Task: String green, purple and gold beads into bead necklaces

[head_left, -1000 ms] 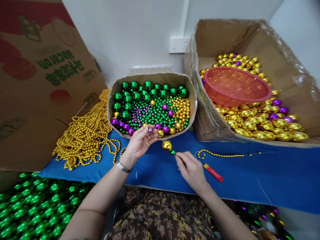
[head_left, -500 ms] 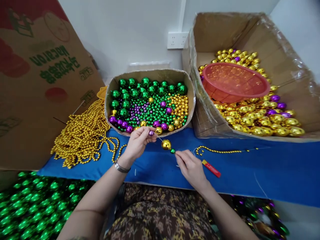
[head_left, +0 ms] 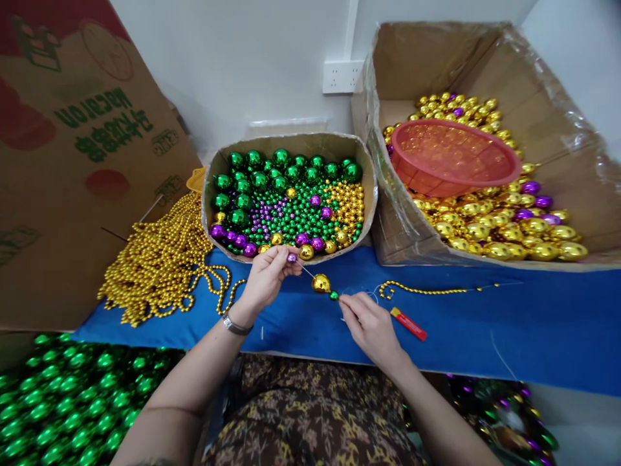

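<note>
My left hand (head_left: 264, 278) pinches a small purple bead (head_left: 292, 257) on the tip of a thin needle (head_left: 306, 270). On the needle below it sit a large gold bead (head_left: 321, 283) and a small green bead (head_left: 334, 296). My right hand (head_left: 369, 323) pinches the thread end just past the green bead. Both hands hover over the blue table cover (head_left: 485, 323), in front of a low cardboard tray (head_left: 371, 194) filled with green, purple and gold beads.
A heap of gold bead strings (head_left: 160, 259) lies at the left. A big carton (head_left: 557, 116) at the right holds gold and purple balls and a red basket (head_left: 453, 158). A short gold strand (head_left: 427, 291) and a red lighter (head_left: 408, 323) lie near my right hand. Green beads (head_left: 72, 401) fill the lower left.
Hardly anything moved: both hands keep their pinch, and the gold and green beads have shifted slightly along the needle. The view has tilted a little.
</note>
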Demonstrator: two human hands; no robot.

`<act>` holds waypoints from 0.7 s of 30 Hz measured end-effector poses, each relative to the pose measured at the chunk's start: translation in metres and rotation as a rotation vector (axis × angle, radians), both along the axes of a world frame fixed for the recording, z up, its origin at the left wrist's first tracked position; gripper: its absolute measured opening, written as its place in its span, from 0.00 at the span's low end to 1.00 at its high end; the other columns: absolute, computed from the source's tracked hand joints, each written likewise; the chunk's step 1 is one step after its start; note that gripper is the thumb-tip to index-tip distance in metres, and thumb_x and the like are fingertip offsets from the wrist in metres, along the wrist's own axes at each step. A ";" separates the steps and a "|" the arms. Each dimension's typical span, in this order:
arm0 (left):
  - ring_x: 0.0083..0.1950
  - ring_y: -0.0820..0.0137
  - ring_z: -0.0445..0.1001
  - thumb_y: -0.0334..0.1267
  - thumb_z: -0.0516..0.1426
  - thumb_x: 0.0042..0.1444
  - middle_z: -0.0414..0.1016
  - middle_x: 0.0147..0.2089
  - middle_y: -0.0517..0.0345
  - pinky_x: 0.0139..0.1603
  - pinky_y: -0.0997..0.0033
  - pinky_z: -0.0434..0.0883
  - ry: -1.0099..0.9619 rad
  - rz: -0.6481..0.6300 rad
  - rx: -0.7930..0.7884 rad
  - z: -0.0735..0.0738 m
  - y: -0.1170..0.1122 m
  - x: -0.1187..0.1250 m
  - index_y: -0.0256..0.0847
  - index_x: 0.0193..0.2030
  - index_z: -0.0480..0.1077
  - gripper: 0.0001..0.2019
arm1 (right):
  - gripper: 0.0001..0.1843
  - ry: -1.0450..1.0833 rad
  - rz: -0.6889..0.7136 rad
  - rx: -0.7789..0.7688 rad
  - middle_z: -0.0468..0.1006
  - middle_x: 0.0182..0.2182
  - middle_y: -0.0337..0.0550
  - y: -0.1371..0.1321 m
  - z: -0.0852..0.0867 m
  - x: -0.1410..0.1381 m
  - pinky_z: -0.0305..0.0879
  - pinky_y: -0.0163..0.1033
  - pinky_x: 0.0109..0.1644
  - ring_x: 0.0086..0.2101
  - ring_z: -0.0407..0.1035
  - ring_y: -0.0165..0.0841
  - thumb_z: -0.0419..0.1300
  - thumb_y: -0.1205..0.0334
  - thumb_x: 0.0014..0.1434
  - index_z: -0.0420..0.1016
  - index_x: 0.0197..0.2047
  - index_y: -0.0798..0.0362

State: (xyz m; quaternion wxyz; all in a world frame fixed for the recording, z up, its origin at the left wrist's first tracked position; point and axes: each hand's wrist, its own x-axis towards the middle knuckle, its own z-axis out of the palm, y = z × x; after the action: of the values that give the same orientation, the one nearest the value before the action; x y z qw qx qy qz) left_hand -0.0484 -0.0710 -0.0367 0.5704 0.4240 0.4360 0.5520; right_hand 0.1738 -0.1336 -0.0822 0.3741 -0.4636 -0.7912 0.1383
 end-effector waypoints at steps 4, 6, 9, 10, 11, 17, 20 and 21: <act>0.30 0.72 0.76 0.46 0.60 0.56 0.77 0.29 0.59 0.36 0.72 0.74 0.177 0.089 0.132 -0.005 -0.004 0.002 0.39 0.43 0.70 0.13 | 0.12 -0.011 -0.014 0.006 0.75 0.32 0.44 0.000 -0.002 -0.002 0.70 0.35 0.38 0.32 0.72 0.31 0.50 0.63 0.67 0.75 0.45 0.52; 0.30 0.72 0.76 0.44 0.61 0.55 0.77 0.28 0.60 0.36 0.71 0.74 0.226 0.082 0.143 -0.008 -0.008 0.006 0.41 0.43 0.68 0.13 | 0.12 -0.002 -0.027 0.008 0.75 0.32 0.45 0.000 -0.005 -0.003 0.71 0.36 0.38 0.32 0.72 0.31 0.50 0.63 0.67 0.75 0.45 0.52; 0.31 0.70 0.76 0.44 0.62 0.54 0.77 0.29 0.58 0.36 0.71 0.74 0.276 0.032 0.113 -0.018 -0.015 0.015 0.40 0.38 0.70 0.11 | 0.11 0.026 -0.053 -0.021 0.77 0.34 0.45 0.001 -0.013 -0.003 0.71 0.37 0.41 0.34 0.74 0.33 0.51 0.62 0.67 0.74 0.45 0.51; 0.32 0.70 0.76 0.44 0.61 0.54 0.78 0.31 0.57 0.36 0.71 0.74 0.289 0.015 0.101 -0.022 -0.018 0.018 0.39 0.37 0.71 0.10 | 0.11 0.034 -0.061 -0.033 0.77 0.35 0.45 0.001 -0.016 -0.002 0.71 0.37 0.41 0.35 0.74 0.33 0.51 0.62 0.67 0.74 0.45 0.52; 0.33 0.70 0.76 0.44 0.61 0.54 0.78 0.32 0.56 0.36 0.71 0.74 0.299 0.003 0.089 -0.026 -0.020 0.022 0.39 0.36 0.73 0.10 | 0.10 0.039 -0.067 -0.043 0.78 0.35 0.45 0.002 -0.021 -0.001 0.72 0.37 0.41 0.35 0.74 0.33 0.51 0.62 0.67 0.73 0.45 0.52; 0.31 0.71 0.75 0.46 0.60 0.55 0.79 0.32 0.56 0.34 0.72 0.73 0.322 -0.044 -0.001 -0.044 -0.026 0.031 0.39 0.36 0.77 0.12 | 0.11 0.017 -0.040 -0.101 0.79 0.35 0.46 0.002 -0.043 0.008 0.73 0.38 0.40 0.35 0.75 0.34 0.49 0.62 0.67 0.71 0.46 0.51; 0.30 0.71 0.74 0.46 0.60 0.55 0.77 0.30 0.56 0.33 0.72 0.72 0.332 -0.036 0.004 -0.043 -0.026 0.032 0.39 0.34 0.77 0.12 | 0.15 0.013 0.011 -0.142 0.79 0.38 0.46 0.001 -0.046 0.010 0.74 0.38 0.41 0.37 0.76 0.34 0.49 0.65 0.66 0.68 0.53 0.52; 0.29 0.71 0.73 0.46 0.60 0.56 0.77 0.31 0.56 0.33 0.72 0.71 0.346 -0.033 0.024 -0.043 -0.026 0.031 0.39 0.33 0.77 0.12 | 0.16 0.011 0.026 -0.151 0.79 0.38 0.46 0.001 -0.046 0.010 0.74 0.39 0.42 0.38 0.76 0.34 0.49 0.66 0.65 0.67 0.55 0.53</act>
State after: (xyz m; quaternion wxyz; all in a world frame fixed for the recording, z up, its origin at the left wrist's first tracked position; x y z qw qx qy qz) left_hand -0.0170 -0.0965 -0.0792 0.4910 0.5264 0.5140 0.4665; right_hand 0.1841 -0.1324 -0.1283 0.3408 -0.4792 -0.7824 0.2049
